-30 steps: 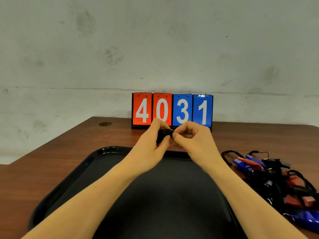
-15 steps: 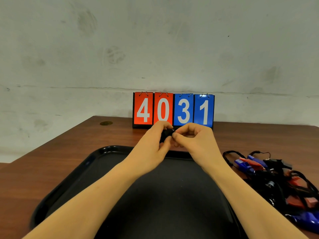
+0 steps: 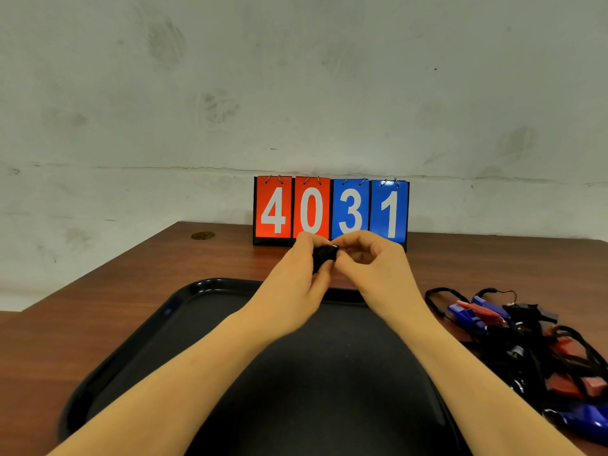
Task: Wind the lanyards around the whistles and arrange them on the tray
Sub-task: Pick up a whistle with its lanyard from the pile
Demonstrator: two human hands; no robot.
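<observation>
**Black whistle pinched between both hands, above tray's far rim**

Whistle (image 3: 324, 256): small, black, mostly hidden by fingers; a bright glint at its upper right corner. Can't tell how much lanyard is wound on it.

Left hand (image 3: 297, 281): grip clamped on the whistle, thumb below and fingers over the top. Right hand (image 3: 375, 274): fingers curled, fingertips pinching at the whistle's right edge; whether on the body or the cord, can't tell. Whistle sits between the two grips, held in the air.

Relative to the tray (image 3: 171, 311): whistle is over its far rim, not touching it. Pile of whistles (image 3: 526, 340), blue, red and black with tangled black lanyards, lies on the desk (image 3: 98, 297) just right of the tray. Scoreboard (image 3: 330, 210) reading 4031 stands beyond the tray, against the wall.
</observation>
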